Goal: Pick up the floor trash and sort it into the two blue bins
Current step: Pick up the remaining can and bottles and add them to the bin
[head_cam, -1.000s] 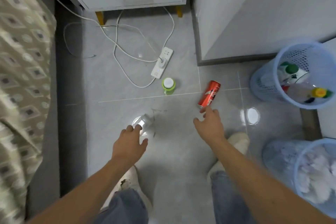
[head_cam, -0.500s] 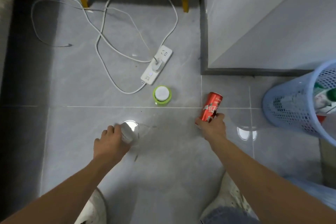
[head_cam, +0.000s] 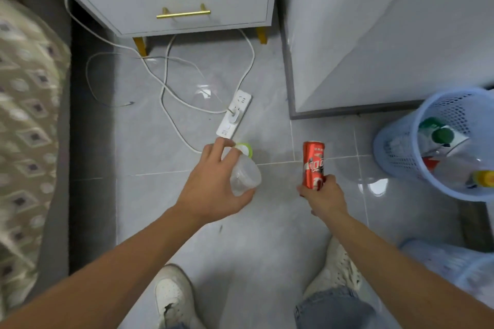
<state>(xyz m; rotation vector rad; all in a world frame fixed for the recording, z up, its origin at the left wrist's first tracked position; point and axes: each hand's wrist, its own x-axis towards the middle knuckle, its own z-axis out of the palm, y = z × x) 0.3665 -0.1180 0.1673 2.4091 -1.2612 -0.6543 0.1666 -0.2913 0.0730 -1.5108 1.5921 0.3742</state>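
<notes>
My left hand [head_cam: 213, 187] grips a clear plastic cup [head_cam: 244, 175], held above the grey floor tiles. My right hand [head_cam: 322, 196] holds a red soda can [head_cam: 313, 164] by its lower end, upright and off the floor. A small green-rimmed container with a white lid [head_cam: 244, 148] sits on the floor just beyond my left hand, partly hidden by my fingers. A blue mesh bin [head_cam: 438, 141] at the right holds bottles and wrappers. A second blue bin [head_cam: 454, 267] shows at the lower right edge, blurred.
A white power strip [head_cam: 234, 115] with looping white cables [head_cam: 165, 82] lies on the floor ahead. A white drawer cabinet on gold legs [head_cam: 187, 2] stands at the back. A patterned bedspread [head_cam: 26, 141] fills the left side. A white wall panel [head_cam: 374, 48] rises at right.
Both hands closed on their items and lifted them off the floor: left on the clear cup, right on the red can. The view pulled back and up.
</notes>
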